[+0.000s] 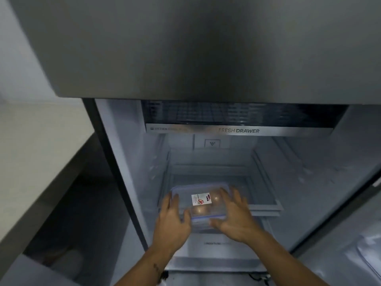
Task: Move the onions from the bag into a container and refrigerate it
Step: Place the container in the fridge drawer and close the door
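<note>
A clear plastic container (203, 189) with a blue-edged lid and a white label lies at the front of a glass shelf (266, 201) inside the open fridge. Brown onions (199, 210) show through the lid. My left hand (171, 219) grips the container's left side, thumb at its front edge. My right hand (235, 215) holds the right side, with fingers spread over the lid's edge and thumb at the front corner. The container's front edge overhangs the shelf between my hands. No bag is in view.
Above the shelf is a drawer marked FRESH DRAWER (239, 130). A lower drawer (216, 243) sits under the shelf. The closed upper fridge door (206, 48) hangs overhead. A pale countertop (41, 151) runs along the left; the open door's inside (360, 254) is at right.
</note>
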Demonstrator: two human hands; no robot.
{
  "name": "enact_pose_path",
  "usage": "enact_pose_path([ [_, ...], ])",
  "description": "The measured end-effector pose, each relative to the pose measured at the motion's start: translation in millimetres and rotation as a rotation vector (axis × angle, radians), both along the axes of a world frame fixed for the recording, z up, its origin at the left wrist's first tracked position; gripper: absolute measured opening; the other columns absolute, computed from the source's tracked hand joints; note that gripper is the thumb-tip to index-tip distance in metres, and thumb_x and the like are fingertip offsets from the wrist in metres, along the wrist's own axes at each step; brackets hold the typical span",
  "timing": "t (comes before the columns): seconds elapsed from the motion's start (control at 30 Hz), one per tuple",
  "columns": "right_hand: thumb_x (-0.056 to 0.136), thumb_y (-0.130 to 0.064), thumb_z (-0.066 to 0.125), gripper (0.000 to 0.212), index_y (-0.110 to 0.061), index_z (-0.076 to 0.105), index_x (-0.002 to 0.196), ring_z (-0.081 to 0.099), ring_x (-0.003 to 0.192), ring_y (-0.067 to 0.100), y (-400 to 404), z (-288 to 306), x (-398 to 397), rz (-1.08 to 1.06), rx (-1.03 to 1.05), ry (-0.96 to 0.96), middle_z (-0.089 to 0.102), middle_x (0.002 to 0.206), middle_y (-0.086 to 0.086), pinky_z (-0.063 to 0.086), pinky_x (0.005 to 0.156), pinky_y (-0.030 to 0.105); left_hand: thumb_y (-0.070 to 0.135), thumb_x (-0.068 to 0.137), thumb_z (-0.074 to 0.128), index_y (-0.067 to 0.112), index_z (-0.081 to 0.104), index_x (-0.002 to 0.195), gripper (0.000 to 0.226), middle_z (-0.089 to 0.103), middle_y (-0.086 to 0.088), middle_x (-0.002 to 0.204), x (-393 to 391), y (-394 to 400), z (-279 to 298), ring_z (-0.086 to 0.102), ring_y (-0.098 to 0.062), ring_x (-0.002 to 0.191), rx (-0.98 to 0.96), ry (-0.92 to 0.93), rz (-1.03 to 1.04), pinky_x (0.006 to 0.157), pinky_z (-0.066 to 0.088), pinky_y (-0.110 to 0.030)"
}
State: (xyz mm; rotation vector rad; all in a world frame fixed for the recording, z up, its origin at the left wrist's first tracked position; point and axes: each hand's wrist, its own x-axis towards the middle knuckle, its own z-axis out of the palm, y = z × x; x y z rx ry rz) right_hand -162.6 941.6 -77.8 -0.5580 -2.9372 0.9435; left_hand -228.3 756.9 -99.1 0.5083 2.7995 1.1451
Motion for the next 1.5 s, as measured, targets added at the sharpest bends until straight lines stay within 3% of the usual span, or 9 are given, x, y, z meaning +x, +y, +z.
enact_pose_path([
  [0.1,0.048,-0.053,0.073,0.095,-0.045,0.027,0.131,0.02,0.133,0.031,30,-41,-30,0.05,0.018,0.0,0.006,0.154,-0.007,0.036,0.105,0.04,0.033,0.097,0.046,0.015,0.035,0.149,0.056,0.019,-0.011,0.162,-39,27,-35,0.039,-0.031,0.139,-0.096,0.017,-0.061,0.11,0.039,-0.038],
  [0.37,0.061,-0.036,0.069,0.083,-0.037,0.028,0.134,0.026,0.123,0.031,74,-158,-131,-0.006,0.173,0.098,0.01,0.153,-0.002,0.038,0.102,0.036,0.038,0.1,0.036,0.017,0.03,0.151,0.056,0.014,-0.014,0.163,-148,85,-148,0.043,-0.032,0.136,-0.284,0.153,-0.08,0.106,0.039,-0.033],
  [0.53,0.064,-0.036,0.067,0.08,-0.035,0.03,0.135,0.028,0.126,0.031,89,-217,-166,0.012,0.208,0.161,0.016,0.153,0.003,0.033,0.101,0.034,0.031,0.101,0.037,0.016,0.035,0.149,0.051,0.019,-0.008,0.163,-187,93,-205,0.037,-0.026,0.141,-0.206,0.271,-0.121,0.112,0.033,-0.032],
  [0.7,0.07,-0.036,0.06,0.077,-0.024,0.034,0.142,0.028,0.135,0.034,75,-254,-177,0.021,0.493,0.372,0.028,0.151,0.007,0.02,0.112,0.044,0.032,0.097,0.034,0.008,0.057,0.132,0.048,0.055,-0.015,0.14,-203,84,-230,0.05,-0.031,0.128,-0.129,0.642,-0.204,0.106,0.043,-0.04],
  [0.8,0.069,-0.028,0.059,0.084,-0.008,0.035,0.146,0.038,0.136,0.034,65,-280,-174,0.097,0.677,0.489,0.041,0.147,0.013,0.018,0.118,0.054,0.024,0.095,0.041,0.014,0.056,0.124,0.035,0.063,-0.01,0.121,-202,79,-247,0.054,-0.023,0.111,-0.035,0.856,-0.277,0.097,0.039,-0.029],
  [1.03,0.085,-0.037,0.046,0.075,-0.011,0.022,0.152,0.025,0.142,0.03,66,-267,-195,0.109,0.633,0.39,0.027,0.156,0.01,0.007,0.121,0.049,0.024,0.099,0.043,0.004,0.056,0.133,0.042,0.054,-0.017,0.14,-221,82,-250,0.05,-0.031,0.131,-0.084,0.725,-0.281,0.112,0.038,-0.043],
  [1.17,0.089,-0.041,0.04,0.078,-0.015,0.005,0.154,0.009,0.146,0.026,77,-262,-223,0.129,0.626,0.317,0.01,0.161,0.005,-0.004,0.121,0.048,0.028,0.103,0.038,0.007,0.041,0.146,0.048,0.039,-0.011,0.154,-248,92,-241,0.033,-0.024,0.144,-0.201,0.708,-0.288,0.12,0.022,-0.034],
  [1.33,0.088,-0.041,0.048,0.087,-0.012,-0.001,0.154,0.004,0.149,0.027,78,-253,-244,0.146,0.67,0.179,0.004,0.163,0.008,-0.006,0.121,0.047,0.028,0.103,0.035,0.008,0.039,0.147,0.048,0.036,-0.012,0.156,-263,100,-241,0.031,-0.025,0.145,-0.282,0.687,-0.244,0.118,0.024,-0.04],
  [1.5,0.081,-0.043,0.062,0.105,-0.014,-0.007,0.154,-0.005,0.15,0.028,80,-218,-236,0.203,0.539,-0.02,-0.004,0.164,0.009,-0.005,0.121,0.048,0.022,0.091,0.045,0.01,0.043,0.143,0.054,0.039,-0.009,0.153,-252,105,-206,0.032,-0.024,0.142,-0.505,0.528,-0.207,0.115,0.027,-0.039],
])
